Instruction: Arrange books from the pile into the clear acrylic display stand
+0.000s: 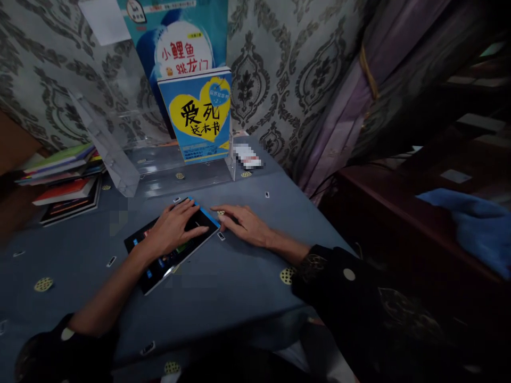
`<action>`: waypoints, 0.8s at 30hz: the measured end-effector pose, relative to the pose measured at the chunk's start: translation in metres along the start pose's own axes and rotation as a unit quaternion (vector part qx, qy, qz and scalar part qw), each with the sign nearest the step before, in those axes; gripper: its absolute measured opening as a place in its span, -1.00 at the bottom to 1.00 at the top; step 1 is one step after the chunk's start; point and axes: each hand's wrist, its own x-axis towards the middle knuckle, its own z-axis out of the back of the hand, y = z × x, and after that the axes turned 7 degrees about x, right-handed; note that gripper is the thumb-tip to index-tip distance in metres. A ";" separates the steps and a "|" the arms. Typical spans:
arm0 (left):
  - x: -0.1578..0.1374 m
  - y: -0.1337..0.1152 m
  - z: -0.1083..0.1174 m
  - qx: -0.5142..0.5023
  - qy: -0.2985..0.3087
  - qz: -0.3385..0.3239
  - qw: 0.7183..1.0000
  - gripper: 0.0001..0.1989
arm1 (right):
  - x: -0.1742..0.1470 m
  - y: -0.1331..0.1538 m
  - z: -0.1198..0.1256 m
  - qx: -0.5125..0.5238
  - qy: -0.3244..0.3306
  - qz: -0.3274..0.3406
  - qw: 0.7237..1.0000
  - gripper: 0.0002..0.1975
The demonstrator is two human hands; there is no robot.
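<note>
Standing in the clear acrylic book holder [131,143] is a blue book with a yellow heart [198,114]; left hand [172,230] lies flat, fingers spread, on the dark blue-edged book [159,263] on the grey table [223,282]; right hand [243,223] open, touching its corner; cover hard to make out.

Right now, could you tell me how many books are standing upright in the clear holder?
2: a blue book with a yellow heart in front, a larger blue book behind it. Others may be hidden behind them. Both hands rest by the dark book lying flat.

Left fingers [190,213] lie on book [159,263], flat on bench [223,282]; right fingers [228,213] just right of it. Upright books [197,114] in stand [120,154] behind; stack [64,178] far left.
</note>
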 end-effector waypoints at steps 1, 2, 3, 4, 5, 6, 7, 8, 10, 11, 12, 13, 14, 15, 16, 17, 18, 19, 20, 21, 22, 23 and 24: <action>-0.002 -0.005 0.000 0.010 -0.001 -0.006 1.000 -0.26 | 0.000 0.000 0.000 0.001 -0.004 -0.005 1.000 -0.63; -0.003 -0.010 0.000 0.019 -0.004 -0.012 1.000 -0.23 | 0.000 0.000 0.001 0.000 -0.009 -0.010 1.000 -0.63; -0.005 -0.014 0.000 0.024 -0.006 -0.020 0.999 -0.21 | 0.000 0.001 0.001 0.000 -0.016 -0.016 1.000 -0.63; -0.005 -0.017 0.000 0.026 -0.007 -0.027 0.999 -0.21 | 0.000 0.001 0.002 0.000 -0.023 -0.022 0.999 -0.63; -0.006 -0.019 0.000 0.024 -0.007 -0.031 0.999 -0.21 | 0.000 0.001 0.003 0.002 -0.030 -0.027 0.999 -0.64; -0.005 -0.019 -0.001 0.021 -0.009 -0.029 0.999 -0.24 | 0.000 0.001 0.003 0.004 -0.034 -0.028 0.999 -0.64; -0.005 -0.017 -0.002 0.018 -0.012 -0.019 1.000 -0.27 | 0.000 0.001 0.004 0.007 -0.036 -0.027 0.999 -0.64; -0.003 -0.014 -0.004 0.015 -0.018 -0.003 1.000 -0.32 | 0.000 0.001 0.005 0.010 -0.038 -0.024 0.999 -0.64; -0.001 -0.005 -0.009 0.010 -0.029 0.033 0.999 -0.37 | 0.000 0.001 0.006 0.014 -0.042 -0.016 0.999 -0.64; 0.001 -0.001 -0.011 0.006 -0.033 0.047 0.998 -0.39 | 0.001 0.001 0.006 0.015 -0.044 -0.011 0.999 -0.64; 0.002 0.004 -0.013 0.001 -0.036 0.053 0.998 -0.40 | 0.001 0.001 0.007 0.015 -0.045 -0.008 0.999 -0.64; 0.004 0.007 -0.015 -0.004 -0.037 0.054 0.998 -0.40 | 0.001 0.001 0.006 0.015 -0.044 -0.006 0.999 -0.64; 0.004 0.010 -0.017 -0.009 -0.040 0.050 0.998 -0.40 | 0.001 0.001 0.006 0.014 -0.043 -0.006 0.999 -0.64; 0.005 0.011 -0.018 -0.013 -0.043 0.044 0.998 -0.40 | 0.001 0.001 0.006 0.014 -0.042 -0.006 0.999 -0.64; 0.005 0.012 -0.018 -0.015 -0.047 0.037 0.998 -0.41 | 0.001 0.001 0.005 0.013 -0.041 -0.007 0.999 -0.64; 0.006 0.011 -0.017 -0.017 -0.049 0.029 0.998 -0.41 | 0.001 0.001 0.005 0.013 -0.041 -0.009 0.999 -0.64; 0.005 0.010 -0.017 -0.020 -0.049 0.021 0.998 -0.42 | 0.001 0.000 0.004 0.012 -0.041 -0.012 0.999 -0.64; 0.005 0.008 -0.015 -0.023 -0.047 0.010 0.999 -0.44 | 0.002 0.000 0.004 0.010 -0.041 -0.013 0.999 -0.63; 0.004 0.005 -0.013 -0.028 -0.043 -0.003 0.999 -0.45 | 0.002 -0.001 0.004 0.006 -0.040 -0.015 0.999 -0.63; 0.003 0.002 -0.011 -0.033 -0.039 -0.019 0.999 -0.46 | 0.002 -0.001 0.005 0.002 -0.039 -0.015 0.999 -0.63; 0.002 -0.001 -0.009 -0.037 -0.033 -0.037 0.998 -0.48 | 0.002 -0.002 0.005 -0.003 -0.038 -0.015 0.999 -0.63; 0.000 -0.005 -0.008 -0.041 -0.027 -0.056 0.997 -0.49 | 0.002 -0.003 0.005 -0.007 -0.037 -0.014 0.999 -0.63; -0.001 -0.008 -0.006 -0.044 -0.022 -0.072 0.996 -0.50 | 0.002 -0.003 0.005 -0.010 -0.036 -0.012 0.999 -0.63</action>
